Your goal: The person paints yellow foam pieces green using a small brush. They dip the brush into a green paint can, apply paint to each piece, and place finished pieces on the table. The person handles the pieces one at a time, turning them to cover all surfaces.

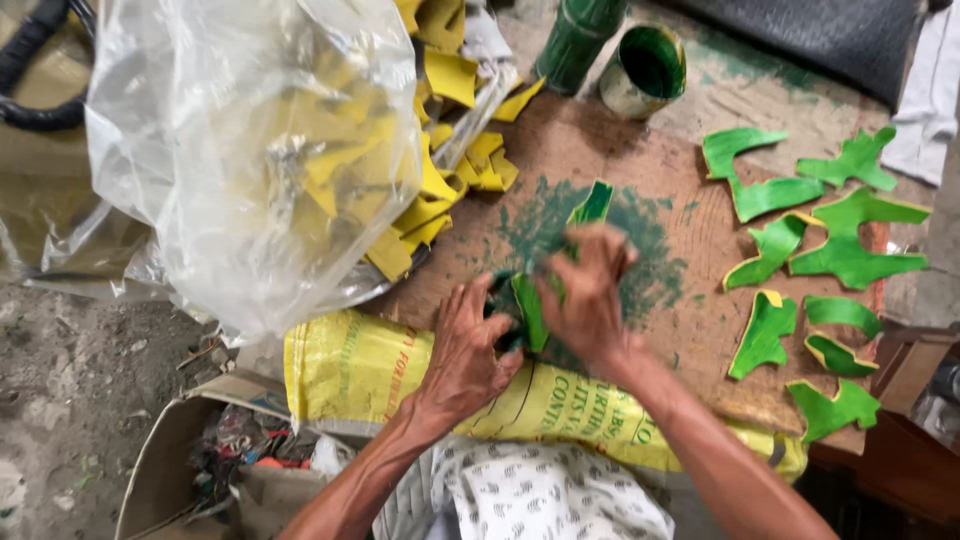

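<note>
Bag: clear plastic bag (250, 150) of yellow cut pieces (440, 190), upper left of the frame
My left hand (465, 350): lower centre; fingers curled, pinning the green strip (530, 310) to the board (600, 140)
My right hand (590, 295): just right of it; fingers clenched on the same strip
Paint can (645, 70): top centre
Painted green shapes (840, 250): spread out at right

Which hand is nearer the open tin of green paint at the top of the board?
The right hand. It works on the green-stained patch below the paint tin, slightly left of it. The left hand lies lower and further left, near the yellow sack.
</note>
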